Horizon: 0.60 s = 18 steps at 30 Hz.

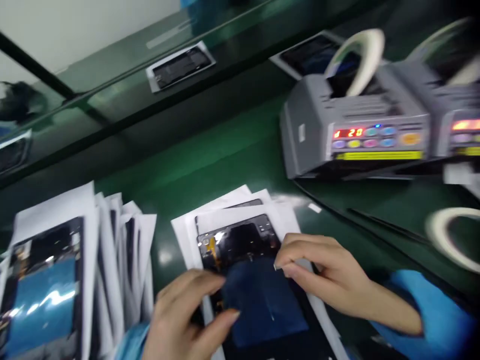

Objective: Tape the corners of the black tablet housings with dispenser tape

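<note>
A black phone or tablet housing (240, 235) lies on stacked white paper sheets (187, 235), with metal parts and an orange flex strip near its top. A dark blue film (266, 305) covers its middle. My left hand (187, 315) is over the housing's left edge, thumb and forefinger apart beside the film, with nothing seen between them. At the right edge, my right hand (326, 275) has thumb and forefinger pressed together near the film's upper corner. A tiny pale bit shows at those fingertips, too small to tell from a nail.
Left stands a leaning stack of similar housings interleaved with paper (123, 260), the front one bearing a bright blue film (45, 305). Two grey tape dispensers (356, 120) occupy the back right; cables and a white tape roll (438, 240) lie below. Another housing (183, 67) rests on the rear ledge.
</note>
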Tool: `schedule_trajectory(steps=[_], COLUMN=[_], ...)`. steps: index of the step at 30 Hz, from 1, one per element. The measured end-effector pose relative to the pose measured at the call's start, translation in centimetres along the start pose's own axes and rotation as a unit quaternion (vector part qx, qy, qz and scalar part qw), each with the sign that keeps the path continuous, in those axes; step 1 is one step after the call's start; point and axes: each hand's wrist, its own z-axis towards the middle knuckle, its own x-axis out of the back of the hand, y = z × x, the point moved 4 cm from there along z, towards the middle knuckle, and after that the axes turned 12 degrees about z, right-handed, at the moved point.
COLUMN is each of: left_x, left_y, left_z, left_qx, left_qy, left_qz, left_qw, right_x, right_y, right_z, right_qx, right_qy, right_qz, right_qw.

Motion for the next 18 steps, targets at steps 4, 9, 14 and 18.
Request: schedule_trajectory(steps=[4, 9, 14, 18], left_x=[-2.6, -4.4, -4.5, -4.6], left_y=[0.5, 0.5, 1.4, 1.8], left_z=[2.6, 2.5, 2.6, 2.8], left_qx=[0.047, 0.095, 0.048, 0.024], left_qy=[-0.058, -0.069, -0.044, -0.038], left_qz=[-0.113, -0.158, -0.143, -0.125], left_qw=[0.991, 0.980, 0.988, 0.991], right_x=[-2.6, -3.4, -3.6, -3.5], right_y=[0.9, 1.9, 1.9, 1.8], right_z=[0.5, 0.3, 0.2, 0.2], right_qx=[-0.096, -0.185, -0.213, -0.208], right_qy=[-0.005, 0.013, 0.031, 0.037], right_qz=[0.131, 0.213, 0.236, 0.224], right_qw=[0.987, 0.959, 0.948, 0.951])
